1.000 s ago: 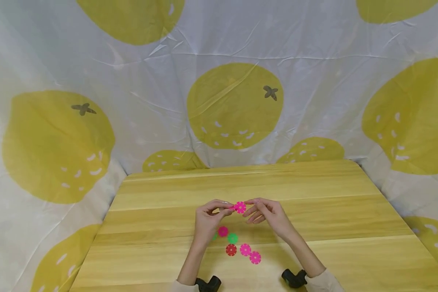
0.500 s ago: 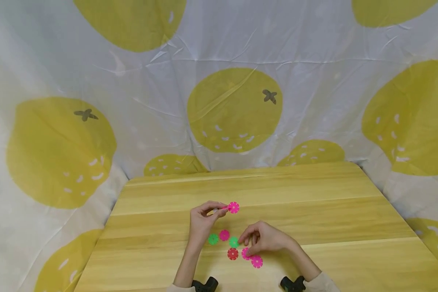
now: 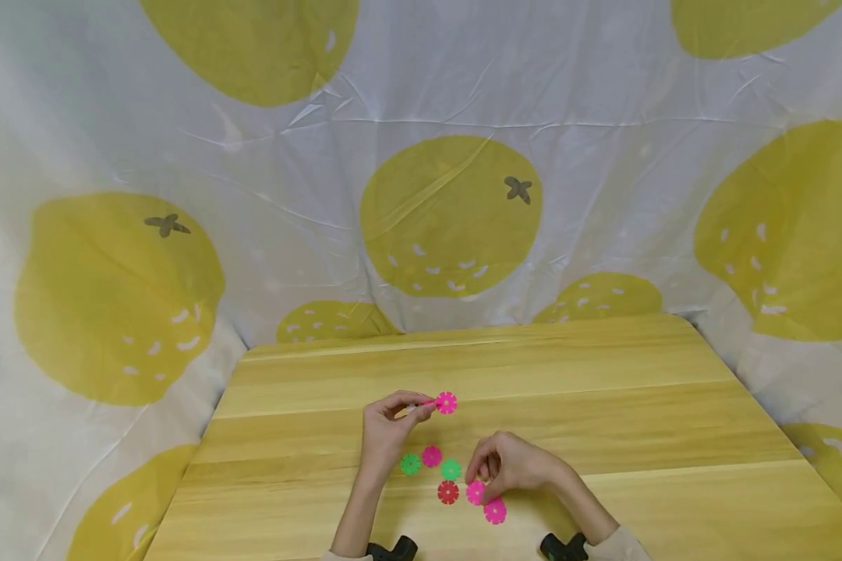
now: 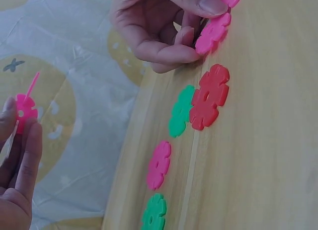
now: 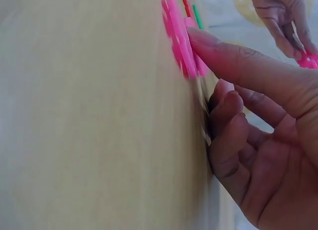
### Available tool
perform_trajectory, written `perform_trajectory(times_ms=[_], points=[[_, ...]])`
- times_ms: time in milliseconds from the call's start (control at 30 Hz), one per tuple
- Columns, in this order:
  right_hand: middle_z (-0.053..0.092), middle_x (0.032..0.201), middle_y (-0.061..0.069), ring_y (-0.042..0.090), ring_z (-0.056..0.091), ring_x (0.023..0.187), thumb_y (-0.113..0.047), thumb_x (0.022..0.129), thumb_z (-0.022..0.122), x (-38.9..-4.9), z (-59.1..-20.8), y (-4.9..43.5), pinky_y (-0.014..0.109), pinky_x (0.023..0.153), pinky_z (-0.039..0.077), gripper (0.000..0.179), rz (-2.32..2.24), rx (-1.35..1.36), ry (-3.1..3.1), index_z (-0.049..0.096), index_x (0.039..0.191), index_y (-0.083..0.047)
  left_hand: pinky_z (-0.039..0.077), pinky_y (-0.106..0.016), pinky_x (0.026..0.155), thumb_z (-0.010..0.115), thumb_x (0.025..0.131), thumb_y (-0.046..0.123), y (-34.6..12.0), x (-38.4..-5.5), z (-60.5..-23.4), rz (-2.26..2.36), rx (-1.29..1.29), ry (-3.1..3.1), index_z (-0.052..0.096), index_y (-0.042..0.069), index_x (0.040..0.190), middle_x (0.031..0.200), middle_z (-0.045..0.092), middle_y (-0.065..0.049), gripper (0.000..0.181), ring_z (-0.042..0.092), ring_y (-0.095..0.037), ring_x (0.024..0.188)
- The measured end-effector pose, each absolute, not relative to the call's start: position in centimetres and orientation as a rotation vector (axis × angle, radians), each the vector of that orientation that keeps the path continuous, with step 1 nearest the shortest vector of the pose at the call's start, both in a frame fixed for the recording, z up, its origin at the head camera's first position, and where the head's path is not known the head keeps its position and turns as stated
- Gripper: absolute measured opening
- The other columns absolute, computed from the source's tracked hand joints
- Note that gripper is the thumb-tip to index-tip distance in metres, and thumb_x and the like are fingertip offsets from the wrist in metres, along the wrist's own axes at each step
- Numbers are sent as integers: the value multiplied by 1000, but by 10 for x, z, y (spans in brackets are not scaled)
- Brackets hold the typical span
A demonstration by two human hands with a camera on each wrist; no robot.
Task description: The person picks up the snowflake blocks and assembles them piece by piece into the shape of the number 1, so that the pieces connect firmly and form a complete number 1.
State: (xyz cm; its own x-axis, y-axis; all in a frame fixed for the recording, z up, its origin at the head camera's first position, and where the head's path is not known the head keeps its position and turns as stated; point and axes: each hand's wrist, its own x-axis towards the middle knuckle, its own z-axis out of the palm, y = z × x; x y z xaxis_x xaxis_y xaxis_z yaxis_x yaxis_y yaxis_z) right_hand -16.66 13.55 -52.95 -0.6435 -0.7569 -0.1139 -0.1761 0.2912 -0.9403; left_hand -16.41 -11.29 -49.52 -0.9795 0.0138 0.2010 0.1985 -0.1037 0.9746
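My left hand (image 3: 389, 425) pinches a pair of interlocked pink notched plastic discs above the table; one disc (image 3: 446, 403) faces the head camera and the other is edge-on. Lower and to the right, my right hand (image 3: 512, 461) has thumb and forefinger at opposite edges of a pink disc (image 3: 475, 492) lying on the table. Another pink disc (image 3: 494, 511) lies against it, close by the thumb. In the left wrist view the right thumb (image 4: 211, 5) overlaps the pink disc (image 4: 213, 34), with the other fingers curled behind.
Left of the right hand, a red disc (image 3: 447, 492), two green discs, one nearer (image 3: 451, 469) and one farther left (image 3: 410, 464), and a darker pink disc (image 3: 431, 456) lie on the wooden table (image 3: 603, 389). A lemon-print cloth (image 3: 449, 218) hangs behind it.
My right hand has left the raised pink discs and come down to the pink discs on the table. The left hand has shifted slightly left, still holding its pair.
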Motion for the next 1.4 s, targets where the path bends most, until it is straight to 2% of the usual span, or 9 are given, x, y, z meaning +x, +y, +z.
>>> perform_trajectory(times_ms=[167,333,467,600,733,967,1067,1233,1400], points=[[68,83,9,3,57,70,-5,77,90,-165,-527,136,17,63,49,24,-1324,-824,2078,72,92,-6,65,-34,81,83,87,9,-112,-165,-495,-2222,-228,-2031,78,-5,94,95,77,-12,16,75,-17,86],[68,81,4,5,60,71,-5,82,86,-165,-525,135,19,66,53,21,-1333,-816,2119,68,95,-7,65,-34,81,83,87,9,-111,-165,-495,-2218,-227,-2040,78,-5,94,96,76,-20,16,75,-16,85],[71,80,13,10,67,69,1,90,77,-165,-525,133,24,65,59,14,-1404,-806,2058,71,102,-2,65,-33,81,83,87,9,-111,-165,-494,-2206,-221,-2058,78,-4,93,96,76,-22,15,74,-15,84],[74,83,18,17,72,68,2,94,71,-165,-524,132,28,63,62,13,-1494,-758,2035,74,106,0,64,-32,77,84,86,15,-111,-164,-493,-2149,-197,-2120,80,3,90,92,77,-14,13,68,-14,86],[76,90,16,20,75,73,-4,95,72,-168,-523,133,29,68,63,16,-1597,-733,2099,74,110,1,64,-34,74,85,86,18,-112,-163,-492,-2107,-189,-2177,81,8,88,91,78,-8,11,65,-14,88],[76,100,22,32,77,86,-11,98,72,-171,-513,138,45,81,64,29,-1839,-616,2132,70,122,6,62,-29,73,83,88,16,-111,-163,-492,-2096,-246,-2194,80,7,92,97,78,-12,10,67,-13,91],[76,102,27,32,78,88,-10,98,71,-171,-510,139,50,84,62,29,-1956,-599,2122,70,121,7,62,-28,77,82,89,15,-110,-163,-491,-2136,-276,-2177,78,5,94,100,77,-14,12,69,-13,91],[73,105,31,26,79,89,-8,98,70,-171,-505,139,51,85,60,26,-2095,-616,2101,70,120,7,64,-39,87,79,92,11,-109,-162,-491,-2239,-330,-2118,74,-4,98,105,76,-20,17,72,-13,91],[71,106,33,23,79,88,-5,98,69,-170,-502,137,50,83,61,26,-2171,-636,2104,67,121,8,63,-41,87,77,93,9,-109,-162,-492,-2253,-376,-2122,73,-6,102,103,75,-22,19,73,-13,90]])
